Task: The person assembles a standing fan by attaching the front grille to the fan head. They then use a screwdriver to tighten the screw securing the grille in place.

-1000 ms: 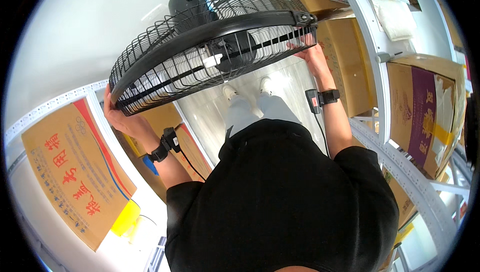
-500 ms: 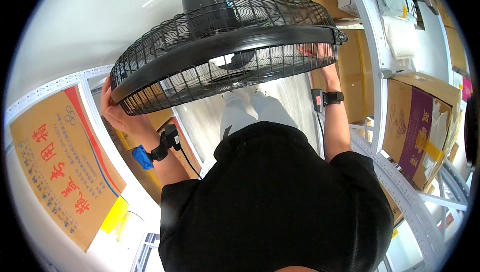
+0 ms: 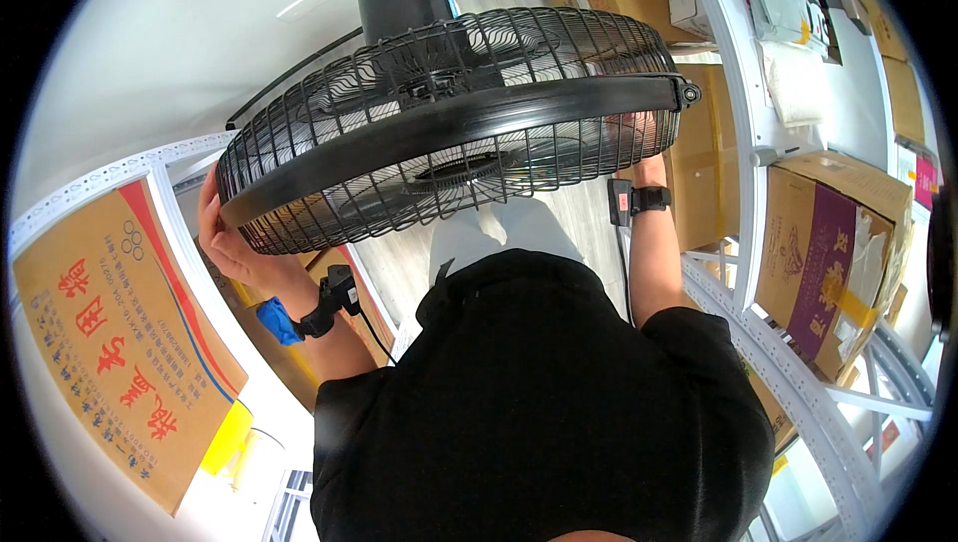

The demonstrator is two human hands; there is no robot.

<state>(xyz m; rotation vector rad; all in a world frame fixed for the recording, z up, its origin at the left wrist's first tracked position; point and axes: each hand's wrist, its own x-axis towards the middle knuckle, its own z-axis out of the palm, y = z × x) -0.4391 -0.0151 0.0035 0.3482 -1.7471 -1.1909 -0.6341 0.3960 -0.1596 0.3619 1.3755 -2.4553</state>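
A large black fan head [image 3: 449, 121] with a round wire cage is held up in front of me, its motor housing [image 3: 407, 5] on the far side. My left hand [image 3: 232, 239] grips the left edge of the cage, fingers around the rim. On the opposite edge my right hand [image 3: 635, 135] holds the cage from beneath; its fingers show only partly through the wires. A clamp on the rim band sits close to the right hand. Both wrists wear black straps with small devices, and a blue wrapping [image 3: 277, 322] is on the left one.
A shelf frame [image 3: 180, 243] with a printed cardboard box [image 3: 125, 342] stands at left. More shelving [image 3: 743, 133] on the right carries a purple-banded carton [image 3: 833, 253], bags and boxes. A white wall [image 3: 200, 33] rises beyond the fan, and pale flooring [image 3: 389, 277] lies below.
The fan has dropped slightly in view and tilted a little, with more of its back cage showing. Both hands have kept their hold on it.
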